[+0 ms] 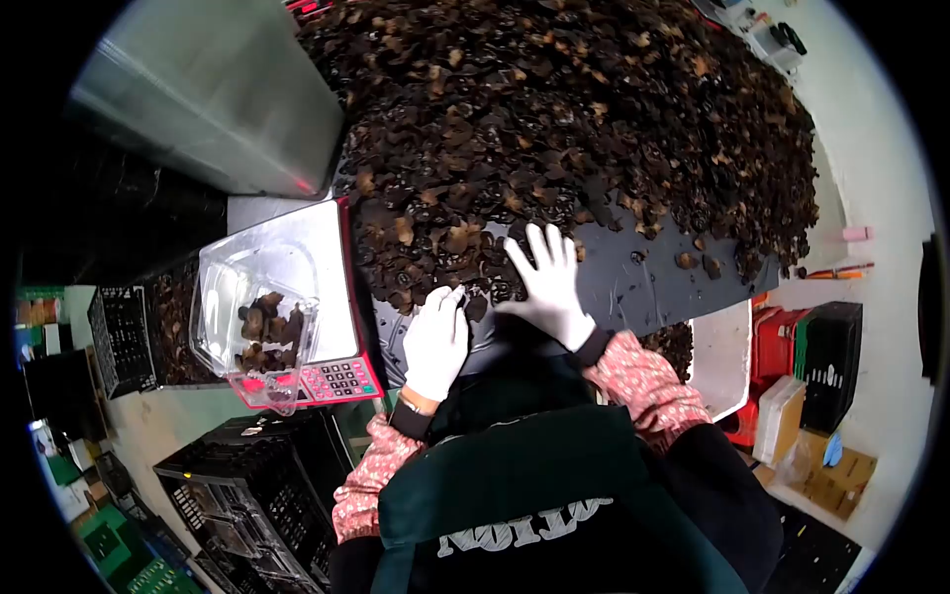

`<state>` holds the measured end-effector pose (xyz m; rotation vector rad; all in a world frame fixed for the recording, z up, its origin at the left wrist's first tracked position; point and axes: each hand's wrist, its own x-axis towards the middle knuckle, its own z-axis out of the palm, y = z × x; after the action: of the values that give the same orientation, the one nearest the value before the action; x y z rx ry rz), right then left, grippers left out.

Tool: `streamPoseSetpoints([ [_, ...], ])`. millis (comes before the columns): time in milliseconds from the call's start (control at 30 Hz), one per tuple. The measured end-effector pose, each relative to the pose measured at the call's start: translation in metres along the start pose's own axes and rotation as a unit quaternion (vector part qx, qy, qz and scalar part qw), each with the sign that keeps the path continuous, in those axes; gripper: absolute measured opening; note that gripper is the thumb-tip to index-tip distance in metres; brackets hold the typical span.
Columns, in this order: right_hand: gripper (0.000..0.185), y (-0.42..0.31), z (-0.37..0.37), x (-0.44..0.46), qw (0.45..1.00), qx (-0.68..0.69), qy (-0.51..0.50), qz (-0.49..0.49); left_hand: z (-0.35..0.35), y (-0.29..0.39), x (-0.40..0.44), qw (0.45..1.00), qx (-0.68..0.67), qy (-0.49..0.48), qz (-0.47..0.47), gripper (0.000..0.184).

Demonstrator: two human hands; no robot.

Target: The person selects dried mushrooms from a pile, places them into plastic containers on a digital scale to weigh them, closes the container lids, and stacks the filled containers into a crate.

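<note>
A large heap of dark brown, curled wood ear mushrooms (554,109) covers most of the grey table surface (633,272). At the heap's near edge, my white-gloved left hand (435,342) has its fingers drawn together, with a dark mushroom piece at the tips. My right hand (549,287), also gloved in white, is spread flat over the near edge of the heap, fingers wide apart. Left of my hands stands a red-and-white digital scale (332,267). On it sits a tilted clear plastic container (218,332) with several mushroom pieces (269,325) inside.
A tall grey metal box (213,94) stands behind the scale. Black crates (247,495) are stacked at lower left, and another crate (121,342) stands further left. A white tub (720,361) holding mushrooms sits under the table's right edge, near red bins (772,342) and cardboard (836,475).
</note>
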<state>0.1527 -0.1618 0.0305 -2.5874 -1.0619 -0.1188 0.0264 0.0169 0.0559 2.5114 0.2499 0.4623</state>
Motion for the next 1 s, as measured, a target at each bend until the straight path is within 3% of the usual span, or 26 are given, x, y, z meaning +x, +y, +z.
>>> streamPoseSetpoints([
  [133,0.089,0.005,-0.002,0.045,0.995,-0.013,-0.049,-0.088,0.028,0.015,0.006,0.988,0.072,-0.126,-0.047,0.059],
  [167,0.068,0.012,0.002,0.050,0.995,-0.011,-0.026,-0.100,0.032,0.020,0.006,0.983,0.080,-0.155,-0.065,0.063],
  [267,0.024,0.035,0.000,0.053,0.991,-0.032,-0.016,-0.131,0.055,0.009,-0.003,0.986,0.131,-0.102,-0.027,0.060],
  [300,0.020,0.047,0.005,0.048,0.993,0.043,-0.016,-0.112,0.058,0.007,-0.003,0.988,0.123,-0.092,-0.033,0.058],
  [400,0.015,0.078,-0.008,0.034,0.991,0.087,0.070,-0.074,0.057,0.013,0.002,0.994,0.067,-0.066,-0.051,0.054],
  [500,0.035,0.098,-0.013,0.023,0.983,0.112,0.140,-0.033,0.056,0.022,0.015,0.998,0.060,-0.020,-0.031,0.058],
  [567,0.073,0.105,-0.017,0.019,0.994,0.031,0.101,0.011,0.057,0.031,0.027,0.998,0.049,-0.035,-0.025,0.061],
  [667,0.093,0.105,-0.021,0.035,0.997,0.029,0.055,0.051,0.065,0.041,0.041,0.991,0.071,-0.115,0.007,0.059],
  [800,0.077,0.089,-0.027,0.051,0.996,-0.066,-0.022,-0.050,0.085,0.047,0.052,0.976,0.150,-0.159,0.017,0.046],
  [833,0.066,0.093,-0.021,0.051,0.997,-0.049,0.009,-0.063,0.087,0.048,0.054,0.970,0.180,-0.160,-0.003,0.042],
  [867,0.059,0.098,-0.018,0.053,0.998,-0.018,0.020,-0.051,0.088,0.049,0.055,0.975,0.187,-0.122,0.005,0.028],
  [933,0.035,0.103,-0.018,0.056,0.999,0.028,0.034,-0.008,0.093,0.042,0.057,0.975,0.176,-0.132,-0.005,0.025],
  [1000,0.030,0.108,-0.016,0.057,0.998,0.046,0.033,-0.006,0.096,0.035,0.056,0.979,0.168,-0.113,0.009,0.016],
])
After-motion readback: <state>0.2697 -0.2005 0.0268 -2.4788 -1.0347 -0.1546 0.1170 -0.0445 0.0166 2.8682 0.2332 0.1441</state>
